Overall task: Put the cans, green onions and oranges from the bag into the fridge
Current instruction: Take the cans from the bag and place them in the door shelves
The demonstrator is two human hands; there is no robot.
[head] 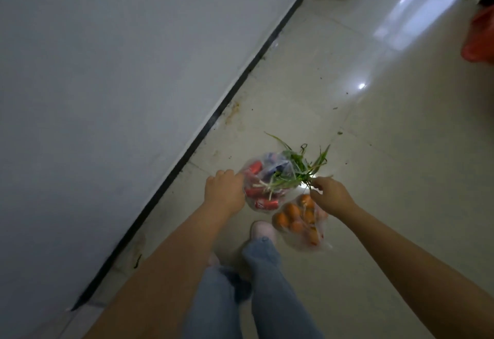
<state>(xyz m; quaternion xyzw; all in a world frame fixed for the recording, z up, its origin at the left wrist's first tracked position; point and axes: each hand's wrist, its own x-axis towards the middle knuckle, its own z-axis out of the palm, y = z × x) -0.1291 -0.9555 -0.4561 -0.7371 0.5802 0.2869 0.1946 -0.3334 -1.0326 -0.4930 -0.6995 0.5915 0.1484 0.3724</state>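
Pale tiled floor [374,151] beside grey fridge door [107,84] | clear bag [263,178] on floor, holding red cans [263,203] and green onions [294,175] | left hand [224,187] gripping bag's edge | right hand [330,194] pinching onion tips | oranges [291,217] bagged just beside.

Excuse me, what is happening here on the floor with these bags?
A person is standing over two clear plastic bags on the tiled floor beside a white fridge. The left hand grips the edge of the bag of cans, which also holds green onions. The right hand pinches the other side of that bag, near the onion tips. The bag of oranges lies next to it, untouched. Nothing has been taken out yet.
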